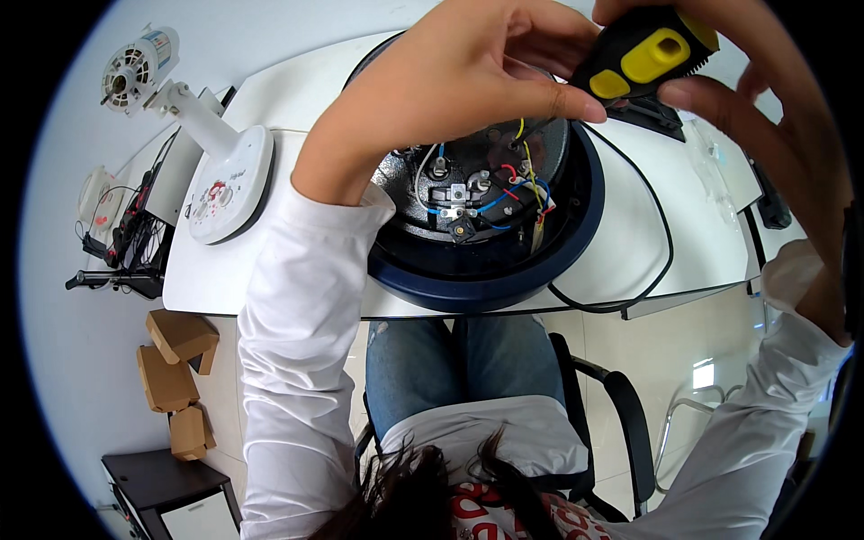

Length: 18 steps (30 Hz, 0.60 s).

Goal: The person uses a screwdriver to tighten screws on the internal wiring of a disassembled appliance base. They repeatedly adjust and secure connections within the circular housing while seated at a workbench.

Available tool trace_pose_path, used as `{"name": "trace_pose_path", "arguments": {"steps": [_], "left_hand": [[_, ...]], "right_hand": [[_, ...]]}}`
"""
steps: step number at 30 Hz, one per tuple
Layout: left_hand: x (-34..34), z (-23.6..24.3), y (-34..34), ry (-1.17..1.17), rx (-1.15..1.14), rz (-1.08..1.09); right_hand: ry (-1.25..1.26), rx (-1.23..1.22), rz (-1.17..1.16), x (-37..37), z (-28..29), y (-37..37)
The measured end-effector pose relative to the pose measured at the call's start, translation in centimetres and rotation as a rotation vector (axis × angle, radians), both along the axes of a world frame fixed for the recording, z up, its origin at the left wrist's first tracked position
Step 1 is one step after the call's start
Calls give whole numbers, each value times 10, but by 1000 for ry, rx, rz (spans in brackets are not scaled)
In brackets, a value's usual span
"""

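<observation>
One tool [643,63], black with yellow insets, screwdriver-like by its look, raised over the far right side of the appliance. Right hand [787,117]: fingers and thumb closed about the handle. Left hand [472,76]: thumb and fingers curled at the front end; whether they pinch the tool or a small part, I cannot tell. One appliance [486,292], round, blue-rimmed, on the white table [225,279], its inside exposed to me. Wires [528,162], yellow, blue, red and white; one black cord [664,234], looped to the right. Step in hand, as I judge it: tool work on the exposed internals; tip hidden from me. The next move, I judge, calls for steady alignment, clear of the wires.
</observation>
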<state>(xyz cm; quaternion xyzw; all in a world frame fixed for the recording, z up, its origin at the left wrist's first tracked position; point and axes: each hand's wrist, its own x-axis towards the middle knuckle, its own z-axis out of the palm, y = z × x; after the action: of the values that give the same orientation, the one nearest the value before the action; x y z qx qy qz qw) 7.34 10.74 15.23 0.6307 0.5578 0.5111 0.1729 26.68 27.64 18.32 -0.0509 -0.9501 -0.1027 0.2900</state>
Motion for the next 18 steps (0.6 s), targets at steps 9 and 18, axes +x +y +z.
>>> {"name": "trace_pose_path", "arguments": {"steps": [9,18], "left_hand": [[6,-2,8,223,116,182],[-33,-11,9,-19,45,-153]], "right_hand": [[11,-9,20,2,-3,2],[33,-11,29,5,-1,1]]}}
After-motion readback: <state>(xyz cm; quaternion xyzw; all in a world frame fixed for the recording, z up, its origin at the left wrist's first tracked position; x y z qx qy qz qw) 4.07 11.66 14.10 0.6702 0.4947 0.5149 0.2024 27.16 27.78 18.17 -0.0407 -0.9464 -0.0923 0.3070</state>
